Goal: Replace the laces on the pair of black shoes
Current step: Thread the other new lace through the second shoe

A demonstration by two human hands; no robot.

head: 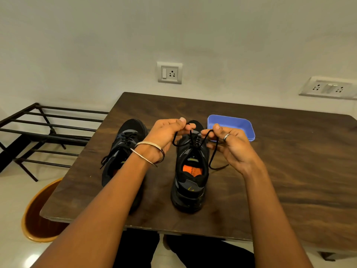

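Above the right shoe (190, 171), near the blue tray (231, 122), left hand (166, 136) and right hand (231, 144) each pinch its lace (213, 153). Uneven pulling could slip a loop free, judging by the slack. Two shoes, one tray, one table (270, 171).

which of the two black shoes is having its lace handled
The right black shoe, nearer the blue tray; both hands pinch its black lace. The left black shoe sits untouched.
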